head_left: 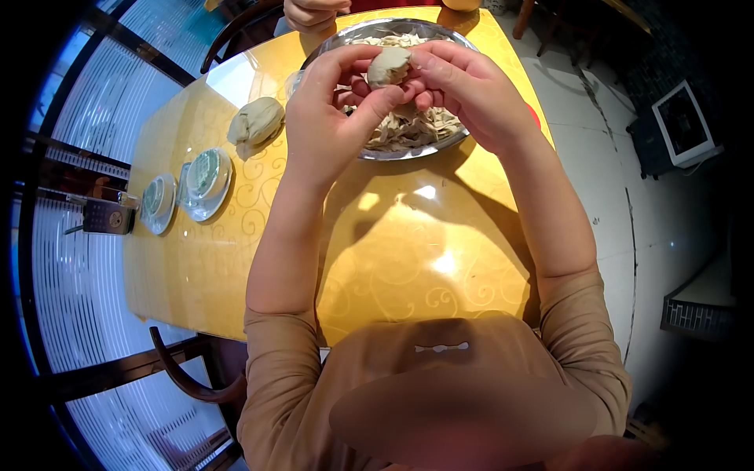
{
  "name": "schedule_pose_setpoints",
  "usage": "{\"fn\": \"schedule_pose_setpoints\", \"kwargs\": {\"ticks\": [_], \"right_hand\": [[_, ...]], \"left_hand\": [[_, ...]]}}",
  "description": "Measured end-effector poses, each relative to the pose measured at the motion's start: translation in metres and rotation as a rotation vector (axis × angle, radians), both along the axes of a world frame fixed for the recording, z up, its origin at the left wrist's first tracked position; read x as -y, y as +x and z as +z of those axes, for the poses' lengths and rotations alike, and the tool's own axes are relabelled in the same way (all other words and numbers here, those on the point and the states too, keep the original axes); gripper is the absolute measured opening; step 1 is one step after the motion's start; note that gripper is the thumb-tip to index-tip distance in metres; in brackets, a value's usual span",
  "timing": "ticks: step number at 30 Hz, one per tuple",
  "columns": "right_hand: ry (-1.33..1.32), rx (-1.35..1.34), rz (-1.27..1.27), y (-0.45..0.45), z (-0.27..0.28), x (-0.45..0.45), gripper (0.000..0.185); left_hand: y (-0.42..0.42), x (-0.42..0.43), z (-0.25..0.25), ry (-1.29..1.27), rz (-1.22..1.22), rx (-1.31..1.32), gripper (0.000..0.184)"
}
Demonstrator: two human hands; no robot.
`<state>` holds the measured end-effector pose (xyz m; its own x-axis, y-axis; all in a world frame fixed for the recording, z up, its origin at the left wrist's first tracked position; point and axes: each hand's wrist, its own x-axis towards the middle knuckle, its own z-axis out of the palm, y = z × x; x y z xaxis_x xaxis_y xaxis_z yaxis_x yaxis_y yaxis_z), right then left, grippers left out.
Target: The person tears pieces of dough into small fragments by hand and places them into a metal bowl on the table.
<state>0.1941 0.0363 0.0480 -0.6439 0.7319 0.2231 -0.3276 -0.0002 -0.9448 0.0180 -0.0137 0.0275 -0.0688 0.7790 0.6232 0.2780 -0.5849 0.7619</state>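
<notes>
A greyish-beige lump of dough [389, 67] is held up between both of my hands. My left hand [334, 106] curls around its left side, thumb below it. My right hand [471, 90] pinches its right edge between thumb and fingers. Directly beneath is a large round metal basin [416, 152], holding many thin, pale torn pieces [416, 129] that look like the same dough. My hands cover the middle of the basin. A bigger lump of dough [256, 122] rests on the yellow table, left of my left forearm.
The yellow patterned table [400, 259] stretches in front of me. Wrapped bowls on saucers [206, 177] and a small dark box [107, 217] stand at the left. Across the table is another person's hand [312, 14]. A wooden chair [188, 377] is at lower left.
</notes>
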Motion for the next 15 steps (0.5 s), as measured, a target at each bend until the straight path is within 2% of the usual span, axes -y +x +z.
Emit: {"fn": "schedule_pose_setpoints", "kwargs": {"ticks": [4,7,10,13,15], "right_hand": [[0.125,0.043,-0.018,-0.004,-0.004,0.002,0.024],[0.146,0.057,-0.052,-0.007,-0.007,0.004,0.021],[0.149,0.111,-0.078,-0.006,-0.007,0.005,0.020],[0.165,0.133,-0.134,-0.008,-0.010,0.006,0.017],[0.163,0.131,-0.152,-0.009,-0.010,0.007,0.016]], "left_hand": [[-0.003,0.003,0.005,-0.076,-0.077,0.129,0.023],[-0.002,0.005,0.004,-0.112,-0.088,0.159,0.022],[0.000,0.007,0.003,-0.098,-0.049,0.109,0.020],[0.005,0.009,0.004,-0.127,-0.025,0.175,0.019],[0.005,0.008,0.002,-0.071,0.030,0.081,0.018]]}}
